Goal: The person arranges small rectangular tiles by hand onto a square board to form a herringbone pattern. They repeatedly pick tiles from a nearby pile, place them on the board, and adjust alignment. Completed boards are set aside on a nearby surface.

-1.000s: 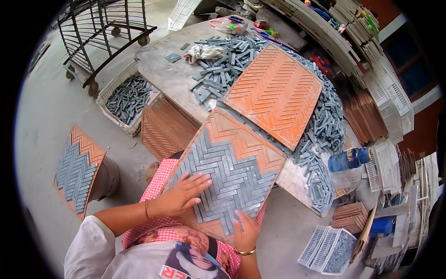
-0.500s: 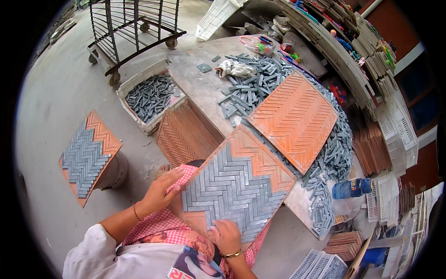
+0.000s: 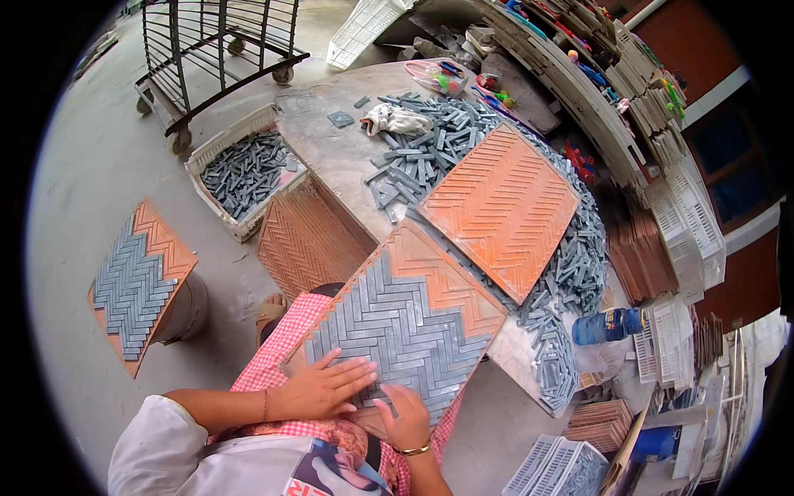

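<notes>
An orange grooved board (image 3: 413, 252) rests tilted over my lap and against the table edge. Grey strip tiles (image 3: 389, 322) fill most of it in a herringbone pattern, with bare grooves along its far right side and near corner. My left hand (image 3: 325, 390) lies on the tiles near the board's close edge, fingers stretched out. Beside it my right hand (image 3: 404, 420) touches the near edge of the tiles, fingers loosely extended and thumb apart. Neither hand visibly holds anything.
An empty orange grooved board (image 3: 500, 211) lies on loose grey tiles on the table (image 3: 318, 112). Left of it stand a crate of tiles (image 3: 240, 223), stacked boards (image 3: 310, 231) and a partly tiled board (image 3: 136, 281) on a bucket. A blue bottle (image 3: 608, 326) is at right.
My left hand has come from the board's left edge rightward onto the tiles, near my right hand. The right hand stays at about the same place. The whole view has shifted slightly.
</notes>
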`<state>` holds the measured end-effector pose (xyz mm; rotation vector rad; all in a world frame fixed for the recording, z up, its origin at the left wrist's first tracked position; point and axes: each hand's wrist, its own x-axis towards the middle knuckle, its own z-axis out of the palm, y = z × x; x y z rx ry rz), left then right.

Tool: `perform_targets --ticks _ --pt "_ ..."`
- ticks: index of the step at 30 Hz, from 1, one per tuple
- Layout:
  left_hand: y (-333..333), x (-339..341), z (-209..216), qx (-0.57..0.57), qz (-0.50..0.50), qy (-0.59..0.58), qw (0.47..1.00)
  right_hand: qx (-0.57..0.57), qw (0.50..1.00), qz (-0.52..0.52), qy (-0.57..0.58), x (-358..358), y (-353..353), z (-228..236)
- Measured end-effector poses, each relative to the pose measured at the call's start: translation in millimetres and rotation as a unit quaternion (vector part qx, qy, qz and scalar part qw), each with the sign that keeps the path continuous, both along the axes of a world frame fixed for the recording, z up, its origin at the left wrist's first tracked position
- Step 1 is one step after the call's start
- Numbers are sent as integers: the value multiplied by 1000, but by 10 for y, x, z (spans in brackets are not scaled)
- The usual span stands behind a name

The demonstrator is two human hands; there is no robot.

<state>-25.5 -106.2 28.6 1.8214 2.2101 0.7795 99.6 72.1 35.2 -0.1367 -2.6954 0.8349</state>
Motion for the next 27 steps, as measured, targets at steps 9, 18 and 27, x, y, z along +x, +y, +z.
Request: perform_targets --ticks 9,18,27 --pt "524 23 -41 -96 -128 106 981 -46 988 -147 18 170 287 55" --pt "567 -78 -27 -62 -120 63 989 -49 989 -131 55 -77 438 173" --pt "884 -406 -59 -63 -7 116 991 -35 984 -154 83 -415 707 382"
